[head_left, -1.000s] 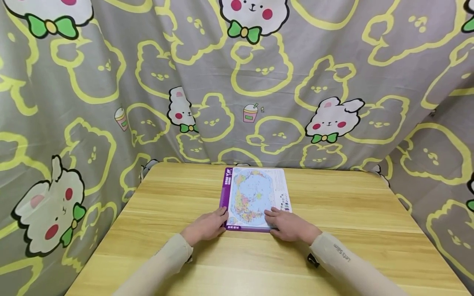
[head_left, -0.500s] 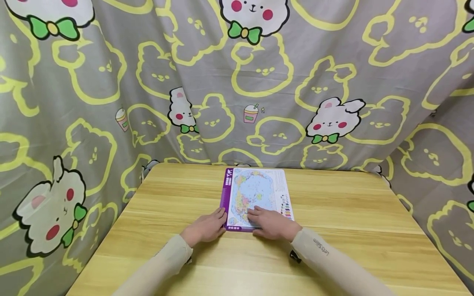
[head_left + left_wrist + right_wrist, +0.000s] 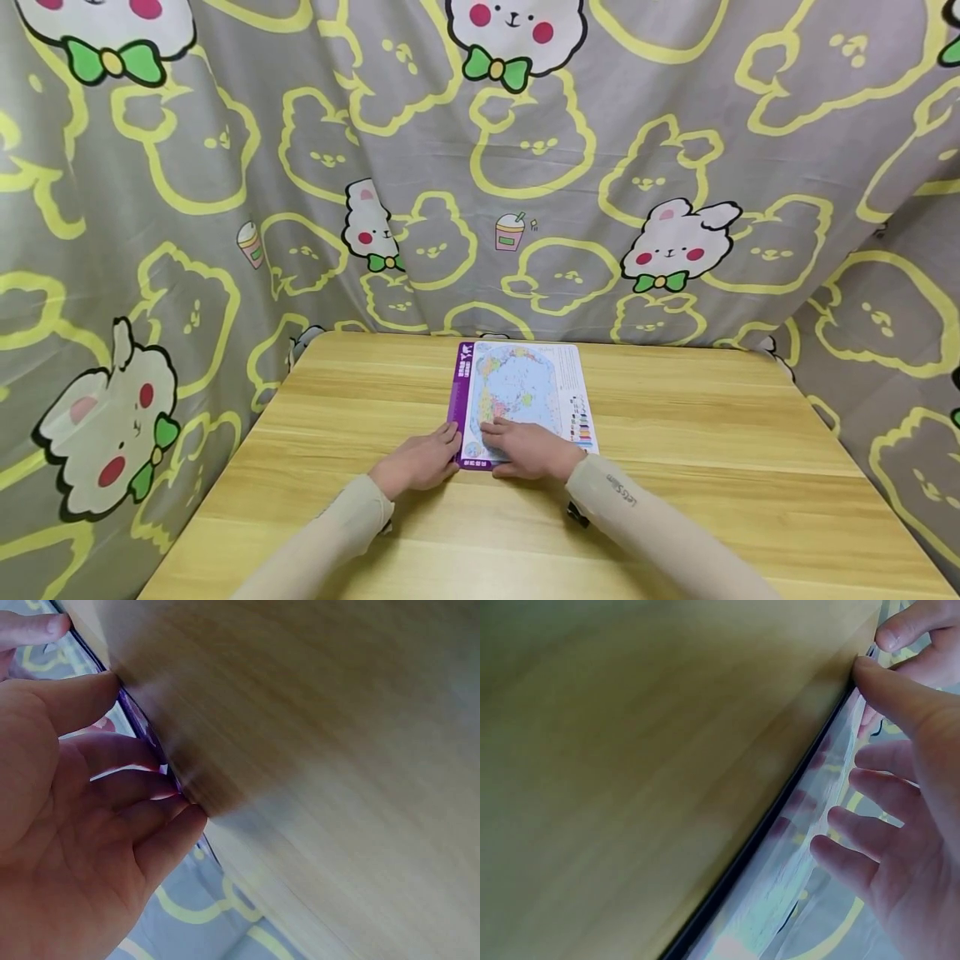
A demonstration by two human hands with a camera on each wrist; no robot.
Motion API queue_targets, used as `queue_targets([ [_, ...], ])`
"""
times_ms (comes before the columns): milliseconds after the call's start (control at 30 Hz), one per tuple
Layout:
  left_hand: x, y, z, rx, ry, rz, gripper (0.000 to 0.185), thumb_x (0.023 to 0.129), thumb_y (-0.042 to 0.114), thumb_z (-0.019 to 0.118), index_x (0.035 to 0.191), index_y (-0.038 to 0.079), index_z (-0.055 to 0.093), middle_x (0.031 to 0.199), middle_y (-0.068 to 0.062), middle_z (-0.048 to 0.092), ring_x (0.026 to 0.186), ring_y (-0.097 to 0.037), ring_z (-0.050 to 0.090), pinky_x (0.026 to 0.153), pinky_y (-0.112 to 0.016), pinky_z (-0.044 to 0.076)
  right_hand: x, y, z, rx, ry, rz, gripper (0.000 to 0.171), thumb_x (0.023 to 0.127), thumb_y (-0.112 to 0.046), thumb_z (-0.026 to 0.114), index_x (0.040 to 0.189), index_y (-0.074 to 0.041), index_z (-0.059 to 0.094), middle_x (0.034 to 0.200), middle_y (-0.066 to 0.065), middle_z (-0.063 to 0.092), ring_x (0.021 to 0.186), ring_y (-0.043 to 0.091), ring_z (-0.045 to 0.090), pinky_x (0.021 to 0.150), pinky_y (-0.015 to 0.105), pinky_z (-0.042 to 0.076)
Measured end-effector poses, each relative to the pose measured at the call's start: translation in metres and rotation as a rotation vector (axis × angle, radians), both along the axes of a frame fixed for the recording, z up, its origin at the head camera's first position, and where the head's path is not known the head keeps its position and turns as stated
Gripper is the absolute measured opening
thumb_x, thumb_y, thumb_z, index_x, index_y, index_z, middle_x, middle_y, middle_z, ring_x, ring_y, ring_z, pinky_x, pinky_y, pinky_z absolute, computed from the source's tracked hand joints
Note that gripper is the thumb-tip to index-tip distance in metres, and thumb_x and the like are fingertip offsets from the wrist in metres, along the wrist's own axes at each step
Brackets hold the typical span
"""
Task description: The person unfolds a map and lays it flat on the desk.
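Note:
A world map board (image 3: 521, 379) with a purple border lies flat on the wooden table, turned sideways. My left hand (image 3: 418, 458) rests at its near left corner. In the left wrist view the thumb and fingertips of that left hand (image 3: 82, 825) touch the board's purple edge. Over the lower left part of the map is my right hand (image 3: 531, 452), its thumb at the near edge. From the right wrist, the spread fingers of this right hand (image 3: 911, 817) appear slightly above the glossy map surface (image 3: 776, 877), which reflects them. The map beneath that hand is hidden.
The wooden table (image 3: 675, 417) extends around the board on all sides. A grey curtain (image 3: 555, 167) with yellow outlines and rabbit faces hangs behind the table and along both sides. Part of a black wrist strap (image 3: 577, 514) shows under the right sleeve.
My right hand has slid leftward along the map's near side, closer to the left hand, uncovering the colored legend at the lower right. The left hand and the board stay nearly still.

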State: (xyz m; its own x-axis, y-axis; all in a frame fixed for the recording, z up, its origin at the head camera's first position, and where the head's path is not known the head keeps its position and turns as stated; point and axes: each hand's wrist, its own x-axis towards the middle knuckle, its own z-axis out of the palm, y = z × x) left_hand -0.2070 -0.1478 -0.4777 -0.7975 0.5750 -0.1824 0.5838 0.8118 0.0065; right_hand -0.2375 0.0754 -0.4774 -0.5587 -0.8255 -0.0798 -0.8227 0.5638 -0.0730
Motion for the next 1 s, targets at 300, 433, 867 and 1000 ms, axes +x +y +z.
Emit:
queue_targets([
  [300,-0.0009,0.0004,0.0020,0.008,-0.006,0.002,0.054,0.097,0.029,0.052,0.138,-0.005,0.044,0.146,-0.021,0.035,0.135,-0.032,0.033,0.106,-0.041,0.034,-0.0014,-0.0069,-0.0004,0.011,-0.019,-0.016,0.061,0.092,-0.040,0.059,0.140,-0.006,0.045,0.147,0.009,0.039,0.131,0.030,0.039,0.107,0.038,0.034],
  [433,-0.0001,0.0008,0.0032,0.008,-0.004,-0.003,0.054,0.097,0.029,0.053,0.137,-0.005,0.044,0.146,-0.021,0.036,0.135,-0.032,0.033,0.106,-0.041,0.034,-0.0022,-0.0068,-0.0014,0.028,0.001,0.004,0.058,0.093,-0.039,0.058,0.140,-0.006,0.046,0.145,0.009,0.041,0.130,0.029,0.042,0.105,0.037,0.035],
  [867,-0.0026,-0.0009,0.0003,-0.003,0.002,-0.019,0.055,0.097,0.031,0.052,0.138,-0.005,0.044,0.146,-0.022,0.035,0.135,-0.032,0.033,0.107,-0.040,0.033,-0.0012,-0.0027,0.0021,-0.005,0.095,0.089,0.035,0.097,-0.032,0.053,0.124,-0.011,0.057,0.130,0.008,0.057,0.118,0.021,0.054,0.095,0.035,0.047],
  [1000,-0.0025,-0.0014,0.0001,0.002,0.007,-0.024,0.055,0.097,0.031,0.053,0.136,-0.006,0.045,0.145,-0.022,0.036,0.134,-0.032,0.034,0.106,-0.041,0.034,0.0032,-0.0016,0.0071,-0.003,0.157,0.107,0.033,0.098,-0.028,0.051,0.126,-0.012,0.057,0.126,0.005,0.060,0.116,0.018,0.056,0.091,0.033,0.049],
])
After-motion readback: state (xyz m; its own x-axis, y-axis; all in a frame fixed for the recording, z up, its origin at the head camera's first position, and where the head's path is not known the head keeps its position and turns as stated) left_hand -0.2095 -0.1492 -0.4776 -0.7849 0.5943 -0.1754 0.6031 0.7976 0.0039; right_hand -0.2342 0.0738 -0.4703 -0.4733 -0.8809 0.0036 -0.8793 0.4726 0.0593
